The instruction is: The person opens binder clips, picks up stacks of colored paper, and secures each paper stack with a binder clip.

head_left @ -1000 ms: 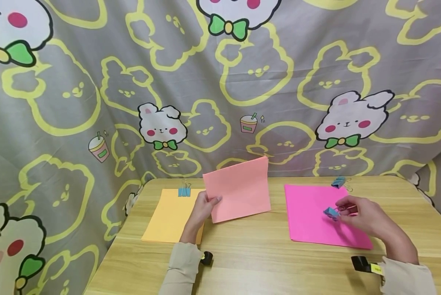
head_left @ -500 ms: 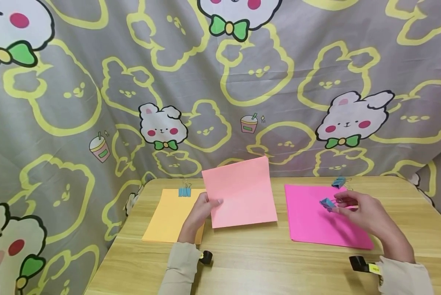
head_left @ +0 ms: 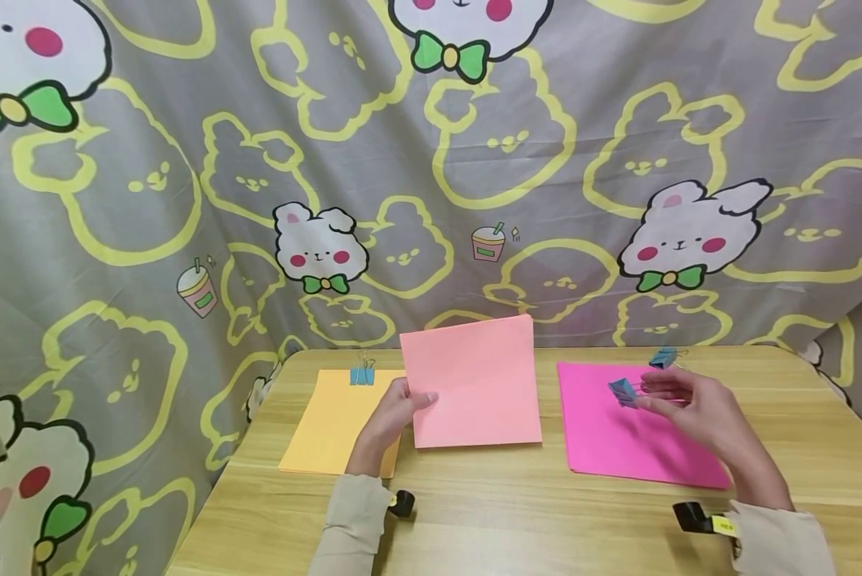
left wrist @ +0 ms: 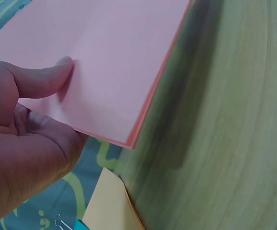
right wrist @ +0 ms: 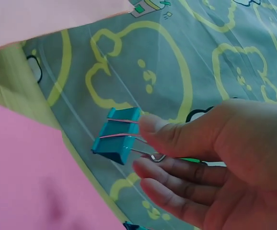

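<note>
My left hand [head_left: 390, 412] grips a stack of light pink paper [head_left: 477, 384] by its left edge, thumb on the front face, raised off the table. In the left wrist view several sheet edges show along the side of the pink paper [left wrist: 114, 72]. Over the magenta paper [head_left: 603, 448] my right hand [head_left: 697, 408] pinches a blue binder clip [head_left: 623, 392] by its wire handles. The right wrist view shows the thumb on one side of the clip [right wrist: 117, 134] and the fingers on the other. A gap separates the clip from the pink paper.
A yellow paper stack [head_left: 322, 428] with a blue binder clip [head_left: 362, 376] on its top edge lies at left. Another blue clip [head_left: 664, 357] is at the magenta stack's top edge. Behind the wooden table [head_left: 510, 512] hangs a patterned curtain [head_left: 402, 160].
My right hand has moved left with the binder clip, toward the light pink paper. The light pink stack has turned to face the camera more and its lower edge is more level.
</note>
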A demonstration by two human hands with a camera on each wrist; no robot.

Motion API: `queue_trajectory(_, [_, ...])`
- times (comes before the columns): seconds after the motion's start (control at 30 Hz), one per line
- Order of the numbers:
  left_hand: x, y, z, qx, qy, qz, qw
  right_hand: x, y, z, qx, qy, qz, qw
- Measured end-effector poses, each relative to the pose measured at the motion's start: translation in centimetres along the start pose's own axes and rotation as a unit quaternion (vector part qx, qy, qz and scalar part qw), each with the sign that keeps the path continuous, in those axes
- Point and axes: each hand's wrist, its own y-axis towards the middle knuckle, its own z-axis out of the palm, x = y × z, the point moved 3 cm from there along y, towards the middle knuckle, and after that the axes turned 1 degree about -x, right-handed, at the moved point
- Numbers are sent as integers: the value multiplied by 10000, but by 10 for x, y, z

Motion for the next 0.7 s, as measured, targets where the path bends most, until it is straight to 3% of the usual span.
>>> queue_trajectory(0.43, [-1,0,4,292,-227,94,9993,7,4,15,-242,907,99,9955])
queue_trajectory(0.7, [0,1,7,514,-363,183,9978,7,10,25,-294,1748,-114,9841])
